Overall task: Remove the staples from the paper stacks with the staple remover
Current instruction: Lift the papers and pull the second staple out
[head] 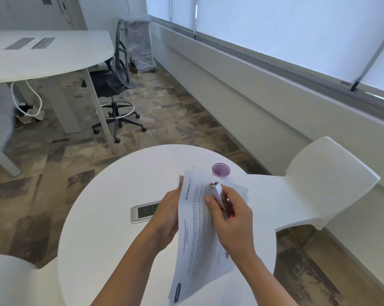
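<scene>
Round white table (120, 195) in an office, purple cup (221, 171) near the far edge. Left hand (168, 215) grips the paper stack (195, 239) by its left edge, lifted off the table. Right hand (233, 215) clamps the staple remover (218, 194) against the stack's top corner.

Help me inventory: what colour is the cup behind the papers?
The cup is translucent purple, seen in the head view.

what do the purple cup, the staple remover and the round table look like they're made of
Purple cup: likely plastic, translucent, light showing through its wall. Staple remover: probably metal, silvery with a bright glint; a red part, perhaps plastic. Round table: smooth matte white top, maybe laminate.
</scene>
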A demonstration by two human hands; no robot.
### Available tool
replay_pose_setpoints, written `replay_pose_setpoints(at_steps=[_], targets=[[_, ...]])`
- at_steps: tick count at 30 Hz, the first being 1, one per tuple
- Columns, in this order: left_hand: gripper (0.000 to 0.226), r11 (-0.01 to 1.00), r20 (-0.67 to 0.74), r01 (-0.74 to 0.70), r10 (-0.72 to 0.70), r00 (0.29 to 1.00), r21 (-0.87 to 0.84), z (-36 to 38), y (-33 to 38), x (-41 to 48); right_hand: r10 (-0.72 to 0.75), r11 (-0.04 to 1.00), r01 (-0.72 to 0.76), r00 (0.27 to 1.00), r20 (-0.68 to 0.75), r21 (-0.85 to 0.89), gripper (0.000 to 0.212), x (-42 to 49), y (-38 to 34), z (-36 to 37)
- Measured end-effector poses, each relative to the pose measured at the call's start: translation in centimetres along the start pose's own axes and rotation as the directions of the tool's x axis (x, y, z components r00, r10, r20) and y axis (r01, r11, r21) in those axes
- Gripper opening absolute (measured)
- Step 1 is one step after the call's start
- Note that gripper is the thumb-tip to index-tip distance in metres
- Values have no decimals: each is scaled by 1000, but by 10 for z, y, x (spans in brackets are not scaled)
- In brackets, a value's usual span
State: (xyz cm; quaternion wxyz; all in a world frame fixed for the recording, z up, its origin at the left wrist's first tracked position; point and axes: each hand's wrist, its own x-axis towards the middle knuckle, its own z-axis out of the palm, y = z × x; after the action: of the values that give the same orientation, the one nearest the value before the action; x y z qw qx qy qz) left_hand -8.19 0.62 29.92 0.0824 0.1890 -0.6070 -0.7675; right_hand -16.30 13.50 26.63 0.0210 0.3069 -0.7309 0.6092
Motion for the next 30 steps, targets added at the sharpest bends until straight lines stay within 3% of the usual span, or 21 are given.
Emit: replay_pose_setpoints(at_steps=[3,6,10,15,23,30], targets=[[73,992,47,66,-61,997,-110,-2,7,-6,-79,989,79,997,4,-128,14,3,-1,-4],[64,998,42,42,-40,998,-48,1,13,-11,-119,969,122,992,27,-215,20,4,-4,-5],[40,997,-140,54,-47,989,46,4,12,-12,-176,947,191,981,81,-258,23,6,-8,-5],[31,1000,-223,2,-4,975,-12,3,11,-15,-182,967,193,980,79,-167,22,3,-11,-3],[32,995,-222,-18,-5,975,-102,-5,12,-22,-124,991,124,992,-3,41,23,-1,-22,-2],[35,990,-200,-17,-11,980,-137,-2,17,-28,-116,993,116,993,-7,22,19,-3,-28,-5]])
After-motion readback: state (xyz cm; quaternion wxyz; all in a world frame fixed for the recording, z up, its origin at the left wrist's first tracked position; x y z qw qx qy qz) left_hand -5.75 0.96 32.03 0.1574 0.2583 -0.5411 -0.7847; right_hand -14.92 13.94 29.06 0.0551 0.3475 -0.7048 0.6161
